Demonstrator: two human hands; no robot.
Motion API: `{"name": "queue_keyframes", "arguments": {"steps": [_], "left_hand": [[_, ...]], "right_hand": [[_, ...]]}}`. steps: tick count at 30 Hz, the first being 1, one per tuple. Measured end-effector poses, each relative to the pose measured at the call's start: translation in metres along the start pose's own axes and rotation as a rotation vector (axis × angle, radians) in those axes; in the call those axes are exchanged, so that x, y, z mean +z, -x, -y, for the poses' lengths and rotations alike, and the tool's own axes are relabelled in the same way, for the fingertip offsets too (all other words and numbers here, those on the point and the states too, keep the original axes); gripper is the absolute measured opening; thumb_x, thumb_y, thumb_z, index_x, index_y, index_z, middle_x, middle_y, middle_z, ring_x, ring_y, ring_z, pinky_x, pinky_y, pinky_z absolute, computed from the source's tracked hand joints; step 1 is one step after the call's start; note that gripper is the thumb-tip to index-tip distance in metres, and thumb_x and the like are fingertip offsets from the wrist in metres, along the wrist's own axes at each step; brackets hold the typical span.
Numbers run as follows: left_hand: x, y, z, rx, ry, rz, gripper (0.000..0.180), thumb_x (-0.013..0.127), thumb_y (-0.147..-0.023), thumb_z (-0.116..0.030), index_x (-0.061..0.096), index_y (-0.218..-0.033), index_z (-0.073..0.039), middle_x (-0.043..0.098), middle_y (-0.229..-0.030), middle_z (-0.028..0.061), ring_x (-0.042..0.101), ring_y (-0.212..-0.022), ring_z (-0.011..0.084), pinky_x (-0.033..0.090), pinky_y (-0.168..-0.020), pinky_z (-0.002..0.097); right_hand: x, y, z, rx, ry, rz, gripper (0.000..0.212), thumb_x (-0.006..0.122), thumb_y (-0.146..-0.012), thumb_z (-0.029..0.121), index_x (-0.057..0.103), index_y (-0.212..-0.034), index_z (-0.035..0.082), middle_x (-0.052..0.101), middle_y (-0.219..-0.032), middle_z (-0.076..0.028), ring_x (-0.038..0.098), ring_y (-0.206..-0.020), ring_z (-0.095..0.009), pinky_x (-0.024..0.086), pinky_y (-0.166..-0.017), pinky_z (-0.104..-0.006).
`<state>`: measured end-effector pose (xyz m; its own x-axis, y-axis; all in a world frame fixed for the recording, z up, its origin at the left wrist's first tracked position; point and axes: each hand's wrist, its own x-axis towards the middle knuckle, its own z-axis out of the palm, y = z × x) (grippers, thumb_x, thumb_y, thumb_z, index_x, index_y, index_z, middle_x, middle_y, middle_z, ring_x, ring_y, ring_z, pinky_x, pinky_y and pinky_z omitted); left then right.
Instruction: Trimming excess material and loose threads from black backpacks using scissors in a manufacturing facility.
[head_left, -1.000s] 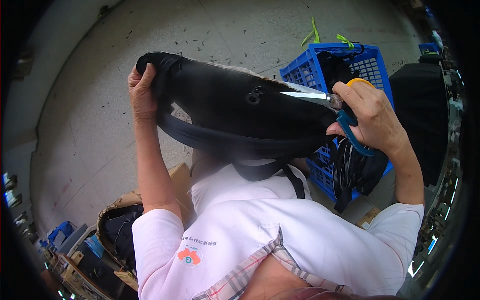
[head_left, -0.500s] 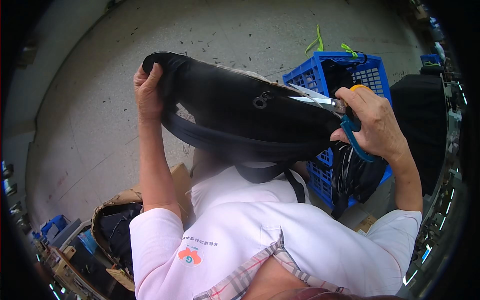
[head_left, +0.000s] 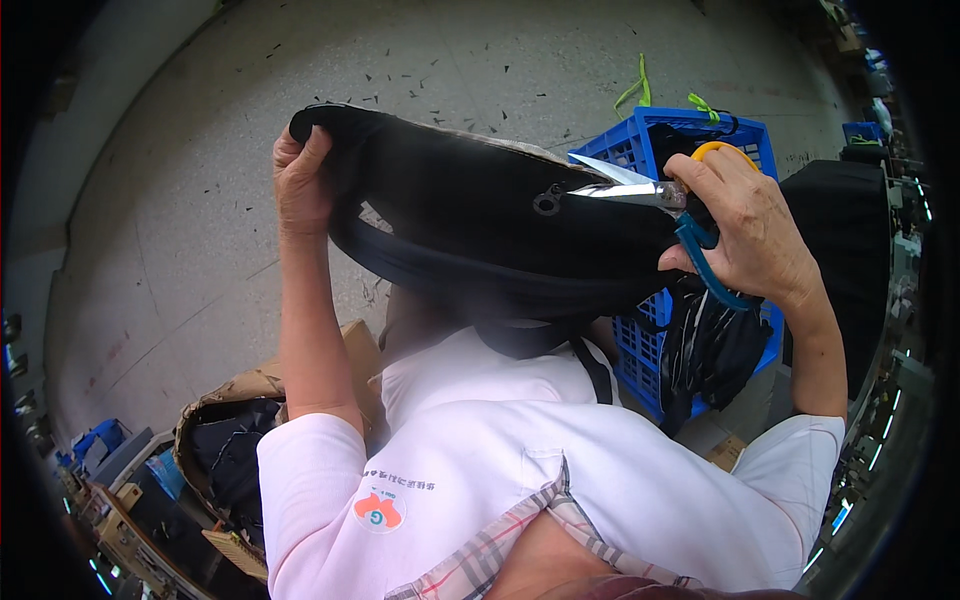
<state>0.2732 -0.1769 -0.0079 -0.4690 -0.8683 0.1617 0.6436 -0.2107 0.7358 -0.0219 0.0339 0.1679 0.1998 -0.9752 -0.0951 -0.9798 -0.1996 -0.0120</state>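
Observation:
A long black fabric piece (head_left: 450,190) with a pale raw edge along its far side is stretched out above my lap. My left hand (head_left: 303,180) is closed on its left end, thumb on top. In my right hand (head_left: 745,225) is a pair of scissors (head_left: 650,193) with one yellow and one teal handle. Their blades stand apart and point left at the far edge of the fabric, close to a small round dark mark (head_left: 547,202). A black strap or band (head_left: 440,275) loops below the fabric toward my lap.
Right of the fabric stands a blue plastic crate (head_left: 645,150) with black pieces (head_left: 715,340) hanging over its near side and a lime-green strip tied on. At lower left is an open cardboard box (head_left: 215,410) with dark cloth. Small dark scraps lie on the floor (head_left: 180,240).
The scissors' blades have opened wider and shifted slightly left along the fabric's edge. My left hand and the fabric's left end have moved only a little to the right.

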Motion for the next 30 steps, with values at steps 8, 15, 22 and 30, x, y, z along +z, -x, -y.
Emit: {"name": "queue_keyframes", "arguments": {"steps": [8, 15, 22, 30], "left_hand": [[0.002, 0.001, 0.002, 0.002, 0.013, -0.050, 0.011, 0.060, -0.080, -0.006, 0.064, -0.089, -0.007, 0.064, -0.089, 0.0058, 0.060, -0.081, 0.0155, 0.048, -0.077, 0.0294], [0.005, 0.002, 0.002, 0.017, -0.021, -0.053, 0.010, 0.060, -0.081, -0.008, 0.064, -0.090, -0.006, 0.064, -0.087, 0.0060, 0.060, -0.078, 0.0150, 0.048, -0.073, 0.0280], [0.003, 0.003, 0.002, 0.030, -0.026, -0.051, 0.011, 0.060, -0.081, -0.008, 0.063, -0.091, -0.005, 0.064, -0.088, 0.0062, 0.060, -0.079, 0.0150, 0.048, -0.074, 0.0281], [0.005, 0.008, 0.003, 0.068, -0.001, -0.046, 0.015, 0.060, -0.080, -0.009, 0.063, -0.095, -0.004, 0.063, -0.091, 0.0057, 0.059, -0.082, 0.0145, 0.047, -0.077, 0.0280]], "right_hand": [[0.011, 0.000, -0.004, -0.023, -0.163, -0.006, 0.056, 0.064, -0.069, 0.051, 0.054, -0.095, 0.003, 0.055, -0.070, -0.010, 0.055, -0.065, -0.024, 0.044, -0.057, -0.0303], [0.012, 0.001, 0.001, 0.012, -0.250, 0.062, 0.049, 0.067, -0.069, 0.045, 0.053, -0.092, 0.004, 0.052, -0.065, -0.009, 0.053, -0.058, -0.020, 0.041, -0.050, -0.0289], [0.003, -0.002, 0.007, -0.011, -0.158, -0.011, 0.052, 0.069, -0.068, 0.044, 0.053, -0.096, 0.004, 0.053, -0.066, -0.009, 0.054, -0.060, -0.021, 0.043, -0.052, -0.0288], [0.008, -0.012, 0.012, -0.009, -0.112, 0.006, 0.056, 0.067, -0.068, 0.050, 0.055, -0.094, 0.002, 0.054, -0.067, -0.010, 0.055, -0.063, -0.021, 0.044, -0.055, -0.0305]]}}
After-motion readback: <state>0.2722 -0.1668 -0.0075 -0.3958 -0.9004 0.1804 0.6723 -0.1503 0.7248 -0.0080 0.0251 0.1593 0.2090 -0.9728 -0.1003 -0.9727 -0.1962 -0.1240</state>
